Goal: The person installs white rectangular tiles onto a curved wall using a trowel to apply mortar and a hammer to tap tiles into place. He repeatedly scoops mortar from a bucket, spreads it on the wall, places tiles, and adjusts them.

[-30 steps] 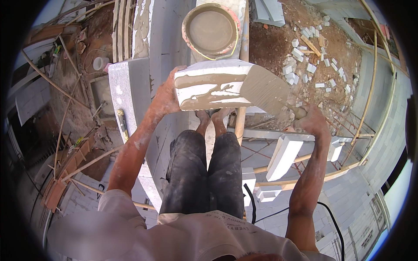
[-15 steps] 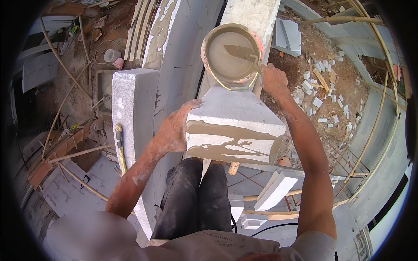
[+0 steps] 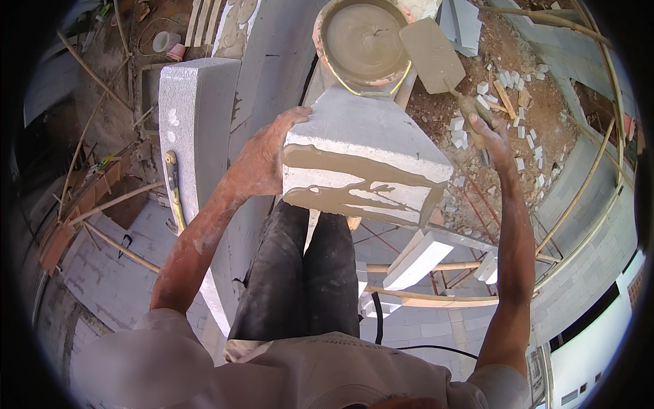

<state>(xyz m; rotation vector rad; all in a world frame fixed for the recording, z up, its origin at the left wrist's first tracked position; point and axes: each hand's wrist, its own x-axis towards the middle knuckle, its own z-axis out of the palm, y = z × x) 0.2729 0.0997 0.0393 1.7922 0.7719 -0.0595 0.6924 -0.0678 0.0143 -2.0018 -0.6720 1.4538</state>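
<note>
With my left hand (image 3: 271,155), I grip the left end of a white block (image 3: 364,133); grey-brown mortar streaks its face toward me. My right hand (image 3: 489,136) is closed on the handle of a flat trowel (image 3: 432,56), its blade coated in mortar and raised at the right rim of a mortar bucket (image 3: 362,34) just beyond the block. To the left stands a long white block (image 3: 184,102) with a yellow-and-dark handled tool (image 3: 175,191) lying along it.
My legs are below the block, beside a grey wall (image 3: 266,82). Far below are rubble (image 3: 518,102), bamboo poles (image 3: 572,191), more white blocks (image 3: 419,259), a black hose (image 3: 378,317) and small pails (image 3: 165,42) at left.
The trowel has gone from the block's right end into the bucket and now out to its right. The block has turned, showing more of its top, and my left hand moved with it.
</note>
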